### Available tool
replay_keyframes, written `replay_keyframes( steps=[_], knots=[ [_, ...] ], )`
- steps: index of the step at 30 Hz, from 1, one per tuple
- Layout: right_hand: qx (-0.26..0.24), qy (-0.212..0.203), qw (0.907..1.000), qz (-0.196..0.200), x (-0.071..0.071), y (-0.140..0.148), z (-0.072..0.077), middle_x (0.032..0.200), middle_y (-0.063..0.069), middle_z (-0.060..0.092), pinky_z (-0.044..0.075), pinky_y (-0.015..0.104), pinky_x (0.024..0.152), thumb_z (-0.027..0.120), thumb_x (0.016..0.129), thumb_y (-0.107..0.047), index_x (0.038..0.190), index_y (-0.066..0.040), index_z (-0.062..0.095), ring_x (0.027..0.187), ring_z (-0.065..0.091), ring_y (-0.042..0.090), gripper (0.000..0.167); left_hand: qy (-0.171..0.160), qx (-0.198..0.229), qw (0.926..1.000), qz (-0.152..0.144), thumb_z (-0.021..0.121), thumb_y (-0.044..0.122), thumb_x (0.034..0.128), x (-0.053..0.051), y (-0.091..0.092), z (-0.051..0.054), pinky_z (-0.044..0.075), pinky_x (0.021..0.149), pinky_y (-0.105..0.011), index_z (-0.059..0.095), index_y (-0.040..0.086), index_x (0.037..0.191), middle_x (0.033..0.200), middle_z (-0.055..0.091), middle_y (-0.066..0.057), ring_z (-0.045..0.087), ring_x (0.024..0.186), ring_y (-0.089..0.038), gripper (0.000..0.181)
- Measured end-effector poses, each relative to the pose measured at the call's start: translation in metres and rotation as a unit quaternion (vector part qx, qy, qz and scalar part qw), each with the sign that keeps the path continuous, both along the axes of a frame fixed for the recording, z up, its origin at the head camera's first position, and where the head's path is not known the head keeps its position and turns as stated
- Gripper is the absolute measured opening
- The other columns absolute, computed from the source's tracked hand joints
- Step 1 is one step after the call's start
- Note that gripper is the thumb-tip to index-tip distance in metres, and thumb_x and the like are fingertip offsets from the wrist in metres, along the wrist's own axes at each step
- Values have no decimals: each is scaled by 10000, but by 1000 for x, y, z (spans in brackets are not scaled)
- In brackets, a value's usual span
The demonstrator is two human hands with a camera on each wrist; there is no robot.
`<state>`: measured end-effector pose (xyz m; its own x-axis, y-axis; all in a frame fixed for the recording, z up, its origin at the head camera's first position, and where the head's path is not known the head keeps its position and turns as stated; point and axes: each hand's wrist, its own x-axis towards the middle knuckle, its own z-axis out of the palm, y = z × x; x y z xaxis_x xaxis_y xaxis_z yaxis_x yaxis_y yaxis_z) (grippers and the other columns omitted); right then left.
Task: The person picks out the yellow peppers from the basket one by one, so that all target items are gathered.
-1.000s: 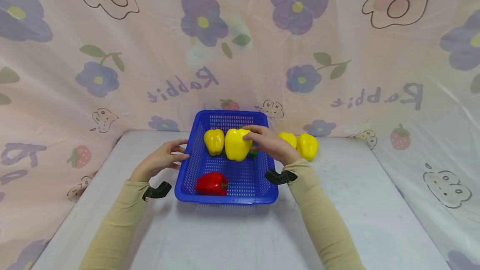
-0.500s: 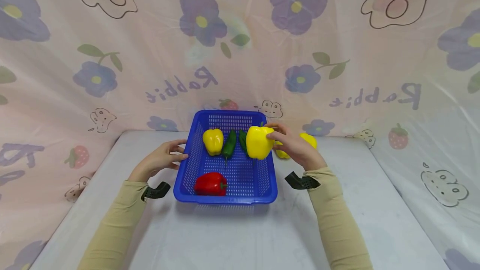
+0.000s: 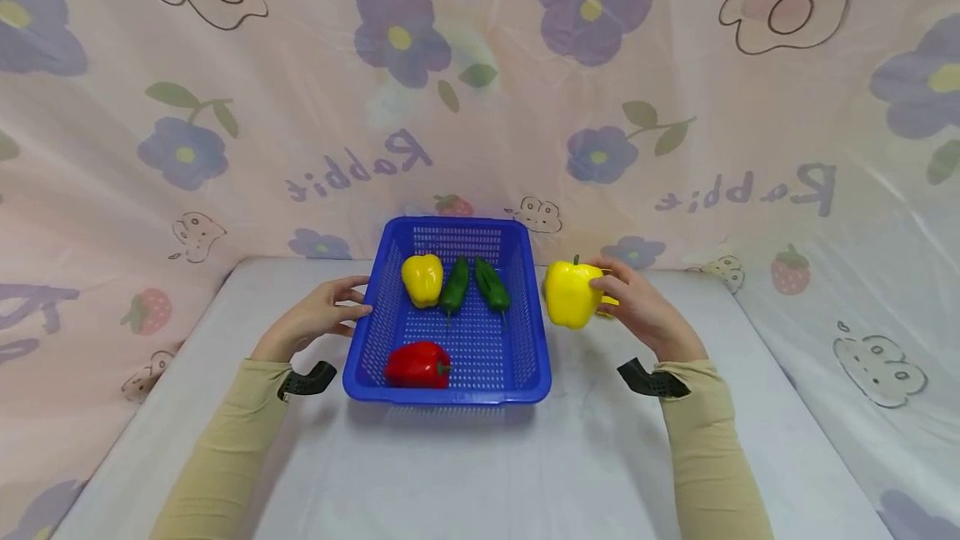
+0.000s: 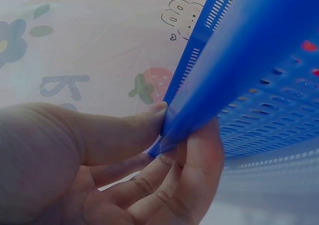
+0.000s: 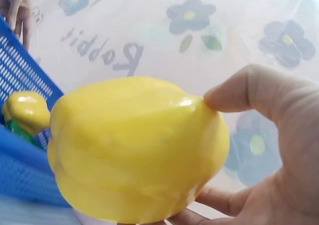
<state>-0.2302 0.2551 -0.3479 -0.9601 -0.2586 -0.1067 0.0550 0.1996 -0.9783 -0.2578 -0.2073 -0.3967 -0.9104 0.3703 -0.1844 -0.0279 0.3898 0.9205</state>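
Note:
My left hand (image 3: 318,319) pinches the left rim of the blue basket (image 3: 540,357); in the left wrist view the thumb lies on one side of the rim (image 4: 199,85) and fingers on the other. My right hand (image 3: 641,307) holds a yellow bell pepper (image 3: 572,295) just right of the basket, thumb on one side and fingers partly hidden behind it. Inside the basket are another yellow bell pepper (image 3: 422,280), two green chili peppers, one at left (image 3: 455,286) and one at right (image 3: 492,286), and a red bell pepper (image 3: 417,365) lying on its side near the front.
Behind the right hand, a bit of yellow (image 3: 608,303) shows, mostly hidden. The basket stands on a white table (image 3: 450,482). A patterned curtain (image 3: 495,148) hangs behind and along the sides.
My right hand has carried the yellow bell pepper rightward from above the basket to beyond its right side. Both green chili peppers are now in full view. The left hand stays on the rim.

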Motion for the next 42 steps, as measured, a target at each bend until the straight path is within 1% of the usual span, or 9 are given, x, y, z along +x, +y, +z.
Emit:
replay_keyframes(
  steps=[8, 12, 16, 20, 23, 28, 34, 37, 42],
  knots=[
    [-104, -39, 9999, -38, 1, 19, -10, 1398, 205, 310, 464, 291, 907, 451, 1000, -209, 1434, 47, 264, 1125, 426, 305, 537, -15, 117, 9999, -69, 594, 119, 951, 1, -3, 2, 565, 770, -411, 222, -14, 1495, 1236, 486, -293, 624, 918, -290, 672],
    [-43, -111, 9999, -10, 2, 27, -16, 1376, 214, 328, 462, 277, 906, 451, 999, -208, 1436, 62, 262, 1124, 432, 301, 547, -20, 119, 9999, -76, 593, 121, 953, 1, -2, 2, 566, 769, -408, 217, -16, 1496, 1231, 486, -291, 624, 908, -285, 675],
    [65, -217, 9997, -86, 2, 34, -24, 1353, 210, 348, 465, 267, 888, 449, 1001, -201, 1428, 68, 276, 1119, 429, 306, 533, -38, 91, 9999, -53, 596, 124, 952, 0, -2, 1, 566, 768, -413, 230, -3, 1496, 1226, 495, -279, 628, 909, -287, 668],
    [222, -331, 9991, -134, 2, 40, -30, 1359, 222, 349, 445, 310, 919, 454, 1003, -220, 1436, 69, 271, 1134, 418, 327, 552, -34, 67, 10000, -44, 596, 122, 951, -1, -2, 1, 566, 767, -416, 233, 2, 1497, 1227, 497, -276, 629, 908, -290, 667],
    [285, -432, 9985, -160, 3, 43, -37, 1383, 227, 322, 416, 371, 969, 467, 1001, -252, 1445, 53, 256, 1166, 398, 345, 579, 9, 85, 9999, -69, 591, 122, 954, 0, -2, 3, 565, 770, -414, 220, -9, 1497, 1231, 490, -284, 625, 911, -287, 671],
    [271, -652, 9973, -181, 6, 42, -54, 1401, 236, 290, 374, 448, 1016, 488, 990, -264, 1442, 52, 222, 1199, 374, 362, 613, 10, 129, 9999, -92, 590, 117, 954, 2, 0, 1, 566, 768, -412, 220, -15, 1495, 1226, 494, -286, 625, 913, -285, 669],
    [327, -826, 9958, -218, 7, 39, -74, 1385, 240, 331, 401, 433, 996, 507, 981, -257, 1432, 78, 228, 1179, 409, 344, 627, 9, 123, 9999, -86, 596, 114, 950, 2, 0, -4, 567, 761, -416, 219, -19, 1494, 1206, 505, -281, 630, 906, -291, 676],
    [317, -852, 9955, -280, 5, 37, -81, 1379, 234, 351, 412, 416, 978, 511, 983, -263, 1425, 83, 249, 1159, 427, 332, 619, 27, 75, 10000, -11, 600, 120, 948, 1, 0, -4, 568, 759, -414, 237, -3, 1494, 1209, 507, -272, 630, 912, -293, 667],
    [345, -938, 9942, -388, 1, 35, -88, 1359, 219, 377, 422, 400, 958, 512, 977, -264, 1410, 89, 278, 1124, 442, 304, 605, 36, 53, 10000, 4, 600, 124, 949, -2, -2, -4, 567, 764, -417, 237, 6, 1497, 1215, 508, -266, 629, 917, -295, 668]
  ],
)
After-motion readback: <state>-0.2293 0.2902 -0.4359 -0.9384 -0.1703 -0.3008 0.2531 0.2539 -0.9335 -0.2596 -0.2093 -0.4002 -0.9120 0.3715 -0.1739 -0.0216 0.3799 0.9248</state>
